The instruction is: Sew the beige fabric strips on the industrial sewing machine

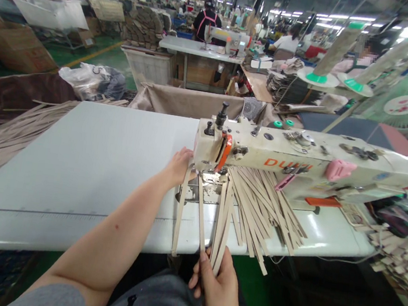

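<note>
A white sewing machine (250,147) stands on the table in front of me. My left hand (179,167) is at the left of its needle area, fingers bent around the upper part of a beige strip (178,220); the machine head hides some fingertips. That strip hangs over the table's front edge. My right hand (217,286), lower down at the edge, is closed on several beige strips (221,226). One of them, a slanting strip (201,213), runs up to the presser foot. A fanned pile of strips (260,206) lies under the machine arm.
The white sewing table (112,160) has a ruler printed near its front edge. More strips hang in bundles at the left (13,131) and right (405,257). Thread cones (333,55) and a green fan (404,105) stand at back right. Other people sit farther off.
</note>
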Demonstrator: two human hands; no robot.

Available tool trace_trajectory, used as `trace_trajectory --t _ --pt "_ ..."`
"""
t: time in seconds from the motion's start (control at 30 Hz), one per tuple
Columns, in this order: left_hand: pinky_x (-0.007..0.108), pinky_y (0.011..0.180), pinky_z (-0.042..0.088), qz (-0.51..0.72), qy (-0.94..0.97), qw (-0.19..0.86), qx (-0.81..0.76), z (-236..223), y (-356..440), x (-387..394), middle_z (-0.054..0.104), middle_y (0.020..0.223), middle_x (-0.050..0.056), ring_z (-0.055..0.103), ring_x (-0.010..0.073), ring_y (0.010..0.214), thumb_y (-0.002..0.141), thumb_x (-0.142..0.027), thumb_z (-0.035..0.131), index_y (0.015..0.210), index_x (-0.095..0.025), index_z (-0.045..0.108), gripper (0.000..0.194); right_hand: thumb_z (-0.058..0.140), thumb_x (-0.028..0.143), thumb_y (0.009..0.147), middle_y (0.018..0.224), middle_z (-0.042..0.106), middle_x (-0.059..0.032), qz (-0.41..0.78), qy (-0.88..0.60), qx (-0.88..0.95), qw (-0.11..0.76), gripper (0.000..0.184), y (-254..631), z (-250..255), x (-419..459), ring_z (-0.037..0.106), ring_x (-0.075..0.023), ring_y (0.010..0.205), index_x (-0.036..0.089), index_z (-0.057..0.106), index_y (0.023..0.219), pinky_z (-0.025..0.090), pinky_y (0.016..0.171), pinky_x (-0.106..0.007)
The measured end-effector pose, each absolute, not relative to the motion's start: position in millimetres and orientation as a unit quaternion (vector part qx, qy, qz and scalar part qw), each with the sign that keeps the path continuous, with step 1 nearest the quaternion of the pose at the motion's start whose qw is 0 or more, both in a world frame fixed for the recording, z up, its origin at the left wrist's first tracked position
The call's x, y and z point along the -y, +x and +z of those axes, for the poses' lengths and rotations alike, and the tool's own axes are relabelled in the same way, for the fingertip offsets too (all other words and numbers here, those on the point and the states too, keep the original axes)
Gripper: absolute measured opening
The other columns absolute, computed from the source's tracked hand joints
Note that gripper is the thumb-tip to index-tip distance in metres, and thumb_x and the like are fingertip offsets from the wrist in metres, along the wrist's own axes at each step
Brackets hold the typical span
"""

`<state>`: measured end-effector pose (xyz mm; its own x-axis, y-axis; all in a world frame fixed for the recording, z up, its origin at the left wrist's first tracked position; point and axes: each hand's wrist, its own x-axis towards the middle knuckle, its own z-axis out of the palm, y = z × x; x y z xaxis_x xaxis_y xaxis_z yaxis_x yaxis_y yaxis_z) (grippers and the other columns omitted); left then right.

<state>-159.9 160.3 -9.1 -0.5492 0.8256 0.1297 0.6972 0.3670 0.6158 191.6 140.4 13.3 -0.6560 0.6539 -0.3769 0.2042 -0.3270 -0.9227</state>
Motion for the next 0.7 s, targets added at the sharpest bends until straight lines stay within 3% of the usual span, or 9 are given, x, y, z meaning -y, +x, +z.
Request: trace_trajectory --t 0.1,0.2,0.27,0.4,0.57,0.7 --pt "0.068 0.136 0.04 0.268 0.468 0.124 -0.833 2.9 -156.4 -153.0 0.056 0.166 0.019 0.043 0.0517 0.164 0.064 -0.031 0.098 0.136 -0.021 0.073 0.077 0.077 0.082 0.095 0.067 0.069 0.0069 0.721 -0.377 0.561 0.151 0.061 193.8 8.9 -140.9 0.065 -0.0112 0.045 0.024 0.057 0.104 0.044 0.042 -0.018" --pt "0.066 0.139 0.036 0.244 0.471 0.13 -0.838 11.6 -152.0 -151.5 0.05 0.173 0.018 0.038 0.0506 0.168 0.059 -0.036 0.102 0.148 -0.023 0.067 0.096 0.07 0.087 0.096 0.054 0.06 0.0105 0.717 -0.377 0.572 0.133 0.064 200.5 9.0 -142.6 0.057 -0.0112 0.038 0.025 0.057 0.104 0.039 0.039 -0.019" --pt "0.064 0.141 0.035 0.239 0.471 0.129 -0.839 14.8 -149.5 -152.3 0.049 0.175 0.017 0.037 0.05 0.168 0.06 -0.037 0.102 0.153 -0.023 0.065 0.101 0.065 0.088 0.098 0.051 0.057 0.0111 0.706 -0.373 0.591 0.111 0.064 207.0 15.3 -145.9 0.056 -0.0123 0.039 0.025 0.058 0.104 0.04 0.042 -0.02" --pt "0.062 0.14 0.038 0.234 0.471 0.123 -0.841 17.6 -145.9 -154.6 0.051 0.174 0.018 0.042 0.051 0.165 0.06 -0.036 0.102 0.15 -0.02 0.068 0.098 0.056 0.081 0.107 0.055 0.064 0.0054 0.634 -0.361 0.678 0.084 0.057 218.2 34.1 -160.2 0.06 -0.0159 0.047 0.024 0.063 0.103 0.048 0.05 -0.025" --pt "0.061 0.139 0.04 0.235 0.477 0.125 -0.838 18.5 -145.9 -155.4 0.052 0.174 0.019 0.043 0.0511 0.165 0.062 -0.038 0.103 0.147 -0.018 0.071 0.093 0.052 0.063 0.113 0.07 0.076 -0.004 0.391 -0.358 0.837 0.138 0.042 225.1 33.1 -193.5 0.074 -0.025 0.061 0.026 0.069 0.101 0.058 0.061 -0.033" --pt "0.062 0.139 0.037 0.225 0.49 0.13 -0.832 16.8 -150.1 -154.9 0.055 0.171 0.019 0.042 0.0511 0.165 0.06 -0.048 0.106 0.146 -0.021 0.072 0.096 0.049 0.049 0.114 0.109 0.082 -0.0162 0.144 -0.346 0.906 0.198 0.035 227.0 30.9 -221.6 0.083 -0.0343 0.086 0.023 0.071 0.123 0.066 0.071 -0.042"
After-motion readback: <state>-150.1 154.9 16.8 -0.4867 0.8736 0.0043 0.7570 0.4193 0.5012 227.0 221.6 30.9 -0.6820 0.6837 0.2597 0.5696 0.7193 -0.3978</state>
